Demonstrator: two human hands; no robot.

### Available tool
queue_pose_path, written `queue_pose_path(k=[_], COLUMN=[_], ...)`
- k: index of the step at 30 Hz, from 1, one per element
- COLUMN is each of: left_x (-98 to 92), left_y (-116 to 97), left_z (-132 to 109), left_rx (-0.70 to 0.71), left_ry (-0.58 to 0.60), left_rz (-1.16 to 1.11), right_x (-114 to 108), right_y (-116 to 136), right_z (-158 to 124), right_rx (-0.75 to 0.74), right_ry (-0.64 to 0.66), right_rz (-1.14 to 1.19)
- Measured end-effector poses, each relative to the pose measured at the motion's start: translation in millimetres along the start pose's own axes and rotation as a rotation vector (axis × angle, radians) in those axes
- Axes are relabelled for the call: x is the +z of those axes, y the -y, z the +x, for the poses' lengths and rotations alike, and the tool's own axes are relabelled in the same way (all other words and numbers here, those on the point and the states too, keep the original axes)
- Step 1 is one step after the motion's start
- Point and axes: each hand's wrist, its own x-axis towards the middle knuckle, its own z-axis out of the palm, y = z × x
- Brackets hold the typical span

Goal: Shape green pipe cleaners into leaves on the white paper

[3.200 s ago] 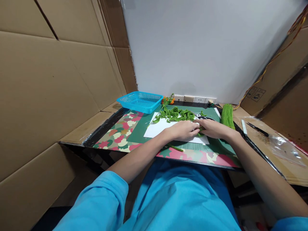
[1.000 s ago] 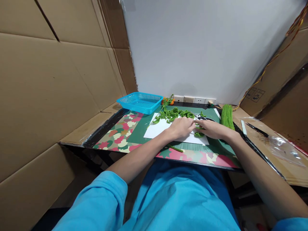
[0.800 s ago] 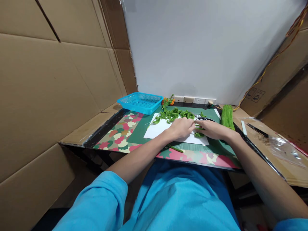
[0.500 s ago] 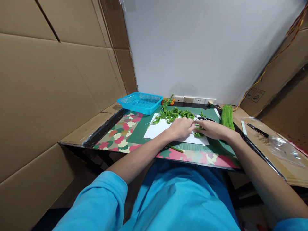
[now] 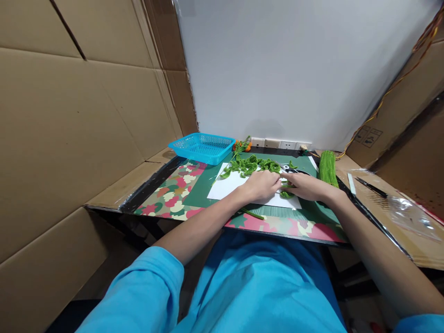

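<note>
My left hand (image 5: 262, 185) is closed over the white paper (image 5: 224, 188), its fingertips meeting those of my right hand (image 5: 305, 185). Between them, strands of a green pipe cleaner (image 5: 286, 194) show, pinched by the fingers of both hands; the exact grip is partly hidden. Several curled green pipe-cleaner pieces (image 5: 249, 164) lie just beyond my hands on the paper. Scissors (image 5: 294, 170) with dark handles rest behind my right fingers, partly covered. Below my left wrist a loose green stem (image 5: 254, 214) lies near the table's front edge.
A blue plastic basket (image 5: 204, 147) stands at the back left, beside orange flowers (image 5: 247, 147). On the right lie a bundle of green pipe cleaners (image 5: 328, 169), a white strip (image 5: 351, 184), a black pen-like tool (image 5: 372, 187) and a clear bag (image 5: 412, 217). Cardboard walls flank the table.
</note>
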Motion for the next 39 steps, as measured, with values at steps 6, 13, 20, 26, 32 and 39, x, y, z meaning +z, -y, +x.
queue_pose_path(k=[6, 13, 20, 26, 32, 39], left_x=[0.9, 2.0, 2.4, 0.7, 1.5, 4.0], left_y=[1.7, 3.4, 4.1, 3.3, 4.0, 6.1], left_z=[-1.7, -1.6, -1.6, -2.8, -2.4, -0.7], left_rx=[0.048, 0.068, 0.093, 0.098, 0.113, 0.136], left_ry=[0.020, 0.035, 0.037, 0.042, 0.035, 0.030], left_rz=[-0.006, 0.003, 0.025, 0.032, 0.047, 0.054], right_x=[1.5, 2.1, 2.9, 1.8, 1.7, 3.1], right_y=[-2.9, -3.5, -5.5, -3.7, -3.3, -5.1], right_z=[0.2, 0.8, 0.4, 0.7, 0.3, 0.7], right_rx=[-0.018, -0.022, -0.022, -0.024, -0.027, -0.021], right_ry=[-0.004, -0.003, -0.005, -0.001, -0.006, -0.006], right_rz=[0.001, 0.006, 0.005, -0.007, -0.004, -0.008])
